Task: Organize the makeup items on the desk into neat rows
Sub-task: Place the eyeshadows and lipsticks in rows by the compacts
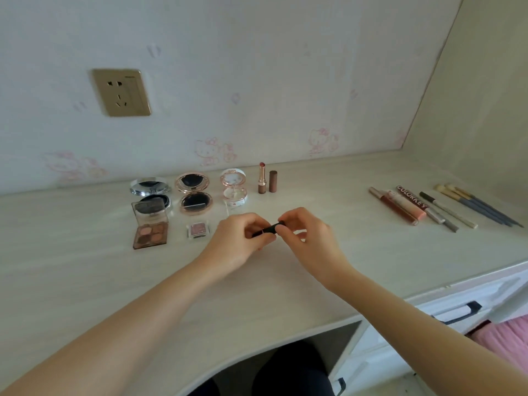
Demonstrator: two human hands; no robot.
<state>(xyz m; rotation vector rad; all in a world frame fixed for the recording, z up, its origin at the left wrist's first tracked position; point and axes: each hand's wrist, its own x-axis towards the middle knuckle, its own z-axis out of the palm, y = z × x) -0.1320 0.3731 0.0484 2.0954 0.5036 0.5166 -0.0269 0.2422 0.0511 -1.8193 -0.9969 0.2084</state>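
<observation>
1. The left hand and the right hand meet above the middle of the table, and both pinch one small black tube between curled fingers and thumb.
2. The tube lies slanted, its lower end in the left hand and its upper end in the right hand.
3. Just left of the left hand sits a small clear pot of pink powder, and further left an open brown eyeshadow box.
4. Beyond the hands, along the wall, stand an open silver compact, an open rose-gold compact and an open pink-and-white compact in a row.
5. Beyond the right hand an uncapped lipstick stands upright with its brown cap just beside it.
6. Well to the right of the right hand lies a slanted row of lip gloss tubes, pencils and brushes, side by side.
7. A wall socket sits on the wall far above the left hand.
</observation>
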